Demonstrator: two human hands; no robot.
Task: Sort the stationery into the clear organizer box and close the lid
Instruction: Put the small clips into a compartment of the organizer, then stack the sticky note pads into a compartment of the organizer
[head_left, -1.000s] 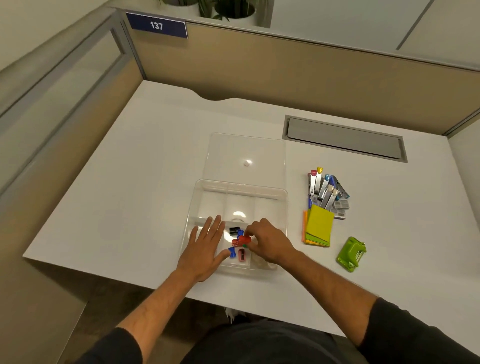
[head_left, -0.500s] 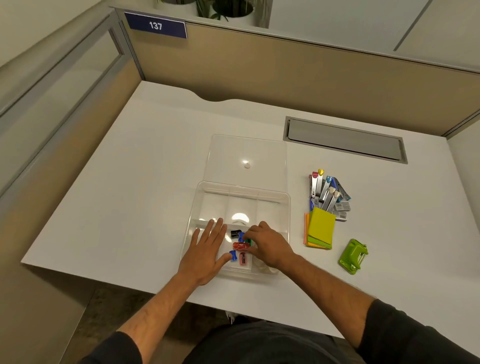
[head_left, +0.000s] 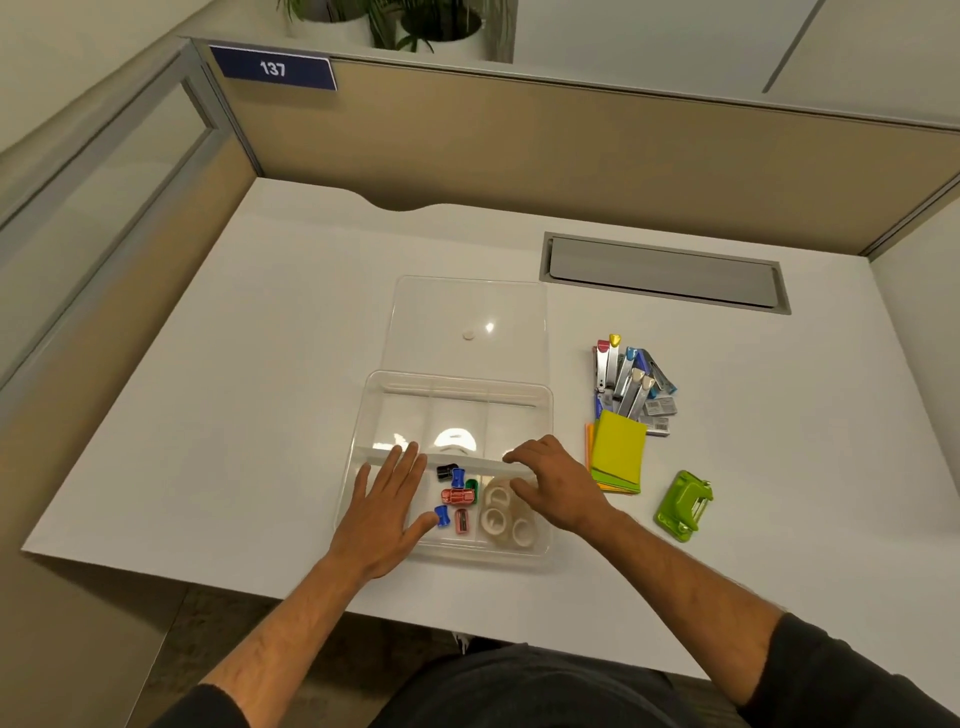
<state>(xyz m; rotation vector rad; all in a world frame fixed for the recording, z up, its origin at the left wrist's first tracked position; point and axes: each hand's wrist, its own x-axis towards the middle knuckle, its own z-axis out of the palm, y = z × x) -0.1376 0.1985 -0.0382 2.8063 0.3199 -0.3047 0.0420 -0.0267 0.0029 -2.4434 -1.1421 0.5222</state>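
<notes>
Left hand (head_left: 382, 512) lies flat, fingers (head_left: 402, 465) spread on the clear organizer box (head_left: 543, 410); right hand (head_left: 553, 486) hovers loosely curled, holding nothing, over the tape rolls (head_left: 501, 514). Sharpeners (head_left: 457, 495) sit mid-compartment, lid (head_left: 467, 322) open behind. White counter (head_left: 234, 364) carries sticky notes (head_left: 618, 454), staplers (head_left: 626, 379), green punch (head_left: 683, 506); beige partition (head_left: 571, 150) behind

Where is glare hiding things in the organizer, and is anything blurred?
Head view: bright glare patches on the clear organizer box floor in the far middle compartment, a small glint on the open lid; sharpeners and tape rolls read clearly; partition lines bow from the wide lens; no obvious motion blur.
</notes>
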